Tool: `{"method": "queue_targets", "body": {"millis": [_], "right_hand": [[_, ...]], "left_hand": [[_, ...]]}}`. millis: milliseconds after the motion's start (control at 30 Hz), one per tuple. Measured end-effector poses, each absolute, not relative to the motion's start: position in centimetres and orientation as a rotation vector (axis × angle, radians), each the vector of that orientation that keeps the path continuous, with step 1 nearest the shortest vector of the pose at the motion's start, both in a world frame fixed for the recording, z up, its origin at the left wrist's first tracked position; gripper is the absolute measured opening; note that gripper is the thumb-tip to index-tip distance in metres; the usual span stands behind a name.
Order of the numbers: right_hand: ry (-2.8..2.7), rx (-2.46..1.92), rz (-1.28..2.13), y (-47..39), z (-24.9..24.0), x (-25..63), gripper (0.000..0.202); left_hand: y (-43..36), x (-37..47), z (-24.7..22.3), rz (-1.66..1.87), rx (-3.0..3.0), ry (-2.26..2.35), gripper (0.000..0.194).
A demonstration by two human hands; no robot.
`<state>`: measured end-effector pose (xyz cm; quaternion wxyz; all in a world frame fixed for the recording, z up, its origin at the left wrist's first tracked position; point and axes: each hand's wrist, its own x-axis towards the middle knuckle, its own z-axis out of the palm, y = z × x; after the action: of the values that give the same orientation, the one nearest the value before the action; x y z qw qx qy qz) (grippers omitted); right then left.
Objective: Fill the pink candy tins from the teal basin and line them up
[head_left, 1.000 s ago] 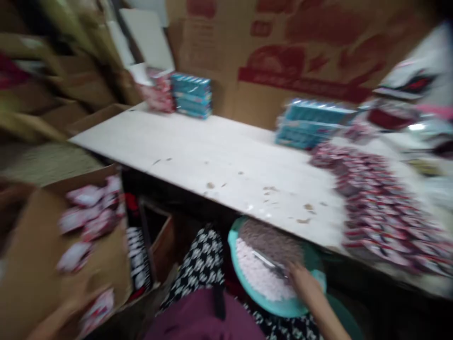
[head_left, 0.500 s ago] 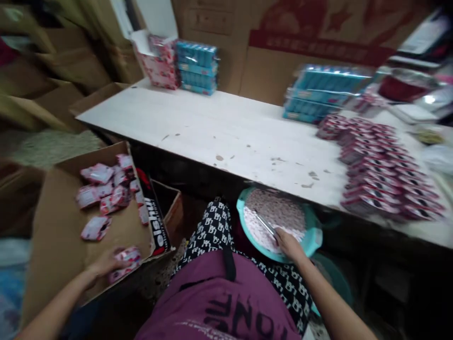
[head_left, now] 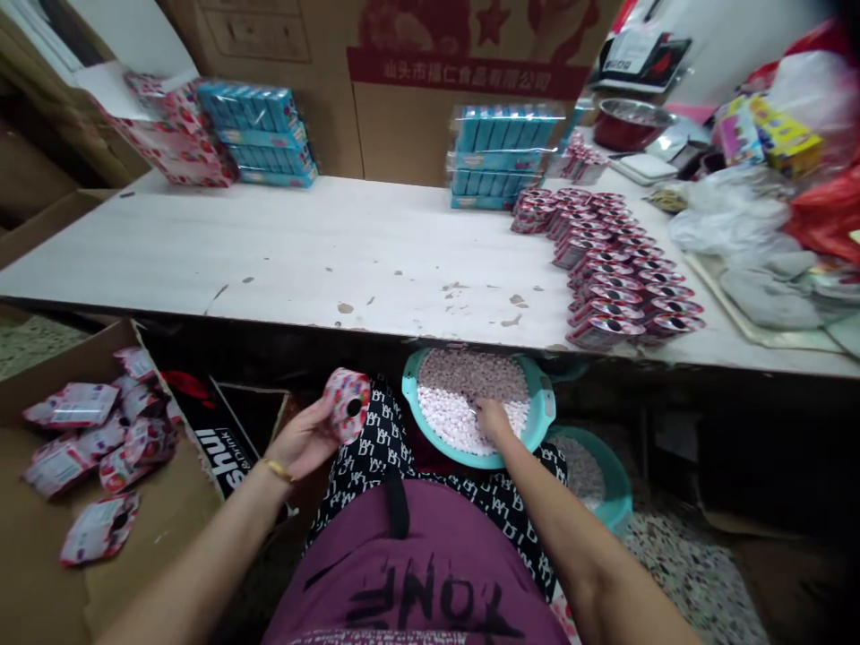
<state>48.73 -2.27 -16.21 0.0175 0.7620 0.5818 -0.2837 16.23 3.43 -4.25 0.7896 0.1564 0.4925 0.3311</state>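
Observation:
My left hand [head_left: 310, 439] grips a small pink, strawberry-patterned packet [head_left: 347, 405] with a dark round spot facing up. It is held above my left thigh, left of the turquoise basin [head_left: 411, 394]. Small white and pinkish pellets [head_left: 449, 419] fill much of that basin, which rests at my lap under the table edge. Inside it, my right hand [head_left: 494, 421] is closed, fingers down at the pellets, around a slim metal utensil that is now almost wholly hidden. More packets [head_left: 81, 405] lie in the open cardboard box [head_left: 40, 537] at my left.
Along the right of the white table [head_left: 376, 246] stand rows of upright packets [head_left: 608, 309]. Blue wrapped packs [head_left: 507, 148] and a strawberry-printed carton [head_left: 181, 134] line the back. A second turquoise basin [head_left: 614, 502] sits lower right. Plastic bags [head_left: 739, 215] crowd the far right.
My left hand has lifted a packet out of the cardboard box and carried it right, beside the basin. My right hand has moved deeper into the pellets. The view has turned right.

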Motion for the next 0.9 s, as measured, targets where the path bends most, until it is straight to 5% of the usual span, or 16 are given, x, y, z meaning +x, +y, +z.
{"method": "queue_targets", "body": {"millis": [233,500,800,900], "right_hand": [[1.635,2.626,-1.338,-2.7,-17.7,50.4,0.020],[1.615,2.695,-1.727,-2.7,-11.2,53.9,0.023],[1.908,2.154,-0.725,1.3,-1.4,51.8,0.025],[1.911,2.084,-0.639,3.0,0.0,49.3,0.028]], "left_hand": [[5.4,24.9,-10.0,0.589,0.059,0.931,0.014],[6.6,29.9,-12.0,0.593,0.009,0.960,0.007],[5.9,32.8,-13.6,0.562,-0.020,0.907,0.008],[5.9,32.9,-13.9,0.567,-0.042,0.914,0.008]]}}
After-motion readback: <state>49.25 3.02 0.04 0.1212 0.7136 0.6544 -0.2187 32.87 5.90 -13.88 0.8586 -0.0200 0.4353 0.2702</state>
